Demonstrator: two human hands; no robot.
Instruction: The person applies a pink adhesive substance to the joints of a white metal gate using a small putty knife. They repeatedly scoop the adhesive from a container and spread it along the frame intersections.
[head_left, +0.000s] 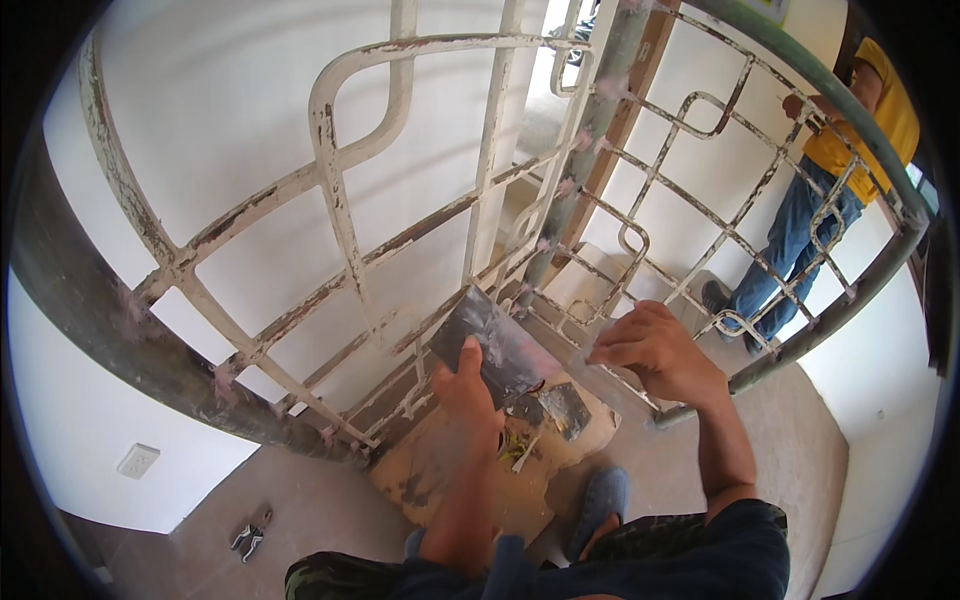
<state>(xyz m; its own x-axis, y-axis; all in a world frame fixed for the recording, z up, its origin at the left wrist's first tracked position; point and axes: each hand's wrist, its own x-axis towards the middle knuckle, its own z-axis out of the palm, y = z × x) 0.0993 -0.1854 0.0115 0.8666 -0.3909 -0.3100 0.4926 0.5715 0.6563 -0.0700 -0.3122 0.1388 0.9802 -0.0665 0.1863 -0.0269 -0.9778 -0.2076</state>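
Observation:
My left hand (469, 386) grips a dark flat board (487, 345) smeared with grey and pink paste, its thumb on top. To the right of the board, my right hand (652, 352) is raised with its fingers pinched together. A pale blur shows at those fingertips, and whether it is a thin tool cannot be made out. Before me stands a metal grille (326, 176) with chipped white paint. Pink filler (223, 384) covers joints along its dark pipe frame (67, 322). Another grille panel (727, 225), joined at an angle, stands behind my right hand.
Below my hands lies a stained cardboard sheet (427, 480) with a second smeared plate (566, 411) and small scraps. Pliers (251, 536) rest on the floor at left. A person in a yellow shirt (885, 112) stands beyond the right panel. A wall outlet (139, 460) is at lower left.

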